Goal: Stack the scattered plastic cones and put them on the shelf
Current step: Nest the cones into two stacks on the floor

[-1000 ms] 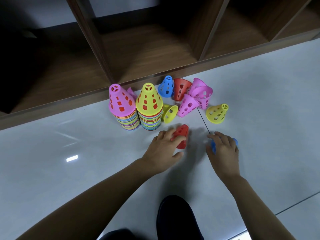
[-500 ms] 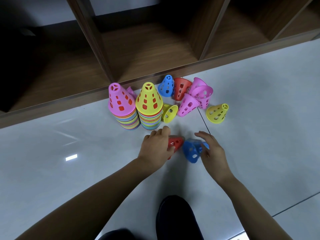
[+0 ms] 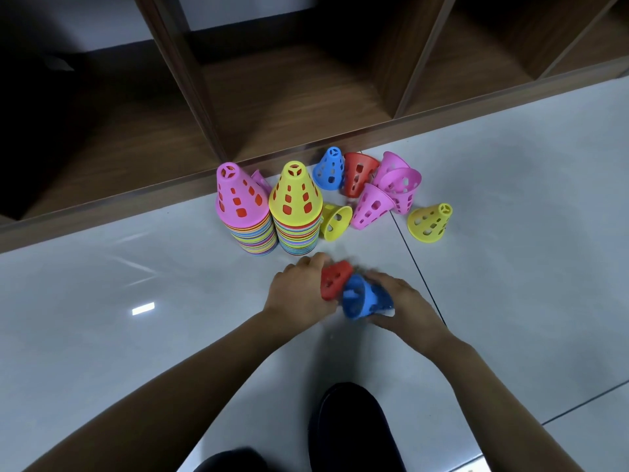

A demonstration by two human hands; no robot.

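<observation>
My hands have closed in on each other since half a second ago: the red cone [image 3: 335,280] in my left hand [image 3: 299,291] and the blue cone [image 3: 360,298] in my right hand [image 3: 405,306] were apart then and now touch, the blue one's wide mouth pressed against the red one's side. My left fingers are wrapped around the red cone; my right fingers and thumb clasp the blue one, which is motion-blurred.

Just beyond my left hand stand two tall stacks, one topped pink [image 3: 238,199], one topped yellow [image 3: 294,195], side by side and touching. Beyond my right hand loose cones lie scattered: a small yellow one [image 3: 335,221] against the yellow-topped stack, an upright blue one [image 3: 329,170], a red one [image 3: 359,173], three pink ones [image 3: 371,206] and, farthest right, a tipped yellow cone [image 3: 429,222].

Past them all, the wooden shelf [image 3: 289,97] holds no cones in the compartments I can see. My dark shoe [image 3: 350,427] sits below my wrists on the grey floor [image 3: 527,199].
</observation>
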